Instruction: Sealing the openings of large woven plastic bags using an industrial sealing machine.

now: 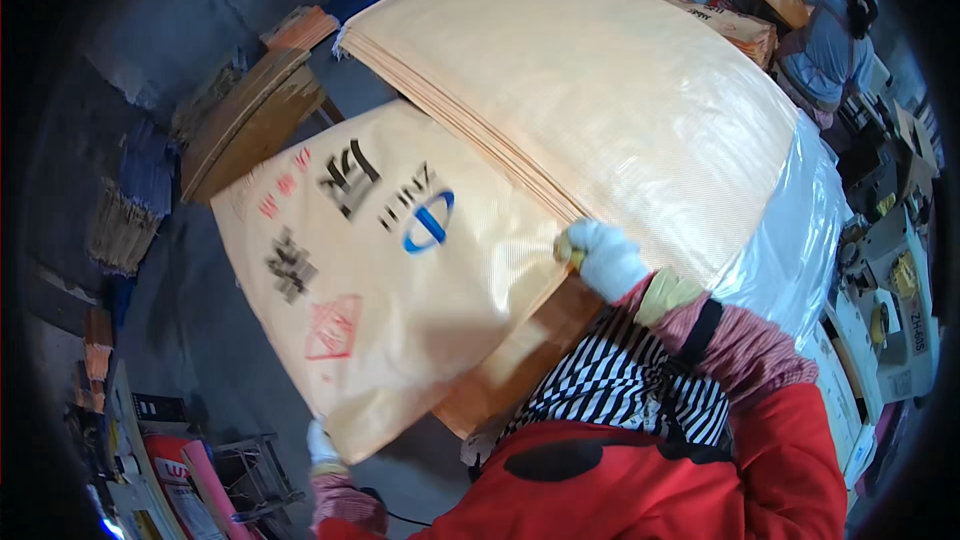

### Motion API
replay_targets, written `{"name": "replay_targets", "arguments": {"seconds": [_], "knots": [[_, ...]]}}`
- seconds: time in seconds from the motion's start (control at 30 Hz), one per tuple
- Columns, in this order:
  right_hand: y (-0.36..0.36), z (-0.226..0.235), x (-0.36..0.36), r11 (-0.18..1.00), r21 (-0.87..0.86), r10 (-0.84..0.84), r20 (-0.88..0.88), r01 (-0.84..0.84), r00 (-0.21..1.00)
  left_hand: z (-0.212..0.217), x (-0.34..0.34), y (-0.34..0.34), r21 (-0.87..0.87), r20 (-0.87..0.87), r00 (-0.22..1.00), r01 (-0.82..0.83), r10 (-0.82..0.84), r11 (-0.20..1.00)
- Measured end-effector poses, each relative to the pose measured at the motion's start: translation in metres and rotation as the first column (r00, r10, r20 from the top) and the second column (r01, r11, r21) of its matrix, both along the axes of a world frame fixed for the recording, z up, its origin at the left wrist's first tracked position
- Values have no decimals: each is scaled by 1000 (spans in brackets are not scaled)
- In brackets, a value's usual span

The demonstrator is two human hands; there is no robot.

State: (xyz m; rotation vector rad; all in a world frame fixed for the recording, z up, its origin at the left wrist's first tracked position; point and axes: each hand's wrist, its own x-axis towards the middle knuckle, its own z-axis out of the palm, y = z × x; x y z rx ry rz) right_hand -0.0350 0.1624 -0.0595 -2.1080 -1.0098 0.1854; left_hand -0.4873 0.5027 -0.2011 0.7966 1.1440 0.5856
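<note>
A peach-coloured woven sack [400,330] with black, red and blue printing is stretched out in front of me, tilted across the view. My right hand [605,258], in a white glove with yellowish fingertips, is closed on its right corner. At the sack's lower left corner is my left hand [322,443], also gloved, closed around the edge with its fingers partly hidden. Just beyond, a broad stack of flat, pale woven sacks [590,90] lies with its layered edge facing the held sack. Another brownish sack surface [530,350] shows beneath the held one.
Clear plastic sheeting [790,230] spreads along the stack's right side. A wooden bench [250,120] stands at the left, near folded bundles [130,200] by the wall. Another person [830,40] is at the far right. Machine parts [900,310] line the right side.
</note>
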Motion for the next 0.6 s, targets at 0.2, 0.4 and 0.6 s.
{"name": "replay_targets", "arguments": {"seconds": [0.2, 0.4, 0.6], "knots": [[8, -110, 30, 957, -284, -24, 110, 54, 994, -173, 38, -23, 189, -335, 940, -2, 67, 982], [26, -256, 57, 894, -423, -62, 211, 149, 976, -298, 32, -27, 581, -687, 672, 279, 277, 765], [42, -234, 33, 606, -796, 234, 186, 6, 954, -285, 45, -52, -72, -211, 977, -55, 38, 996]]}}
